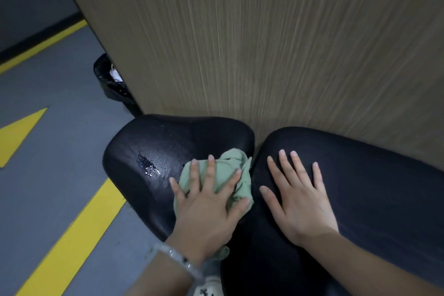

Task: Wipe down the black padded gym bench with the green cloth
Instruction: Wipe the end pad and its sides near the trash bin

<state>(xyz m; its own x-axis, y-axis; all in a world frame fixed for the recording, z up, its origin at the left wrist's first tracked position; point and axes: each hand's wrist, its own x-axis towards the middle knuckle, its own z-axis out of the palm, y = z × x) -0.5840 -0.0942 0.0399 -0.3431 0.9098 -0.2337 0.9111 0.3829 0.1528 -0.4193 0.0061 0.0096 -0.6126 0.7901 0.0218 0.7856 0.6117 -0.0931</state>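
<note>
Against a wood-grain wall (264, 43), both flat-fingered hands press the wet black bench (149, 151), the left hand (206, 206) on green cloth (230, 170).

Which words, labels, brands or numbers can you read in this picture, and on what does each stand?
None can be read.
Dark marks on a white object at the bottom edge: too blurred and cut off to read.
Yellow floor markings: plain stripes and an arrow shape, no lettering.

A gym is indicated here: black padded bench cushions (168, 142) are seen set against a wood-grain wall panel (264, 43). Grey rubber-like flooring (48, 199) is marked with bold yellow lines (79, 230), and a black bin bag (108, 79) is tucked beside the panel.
</note>
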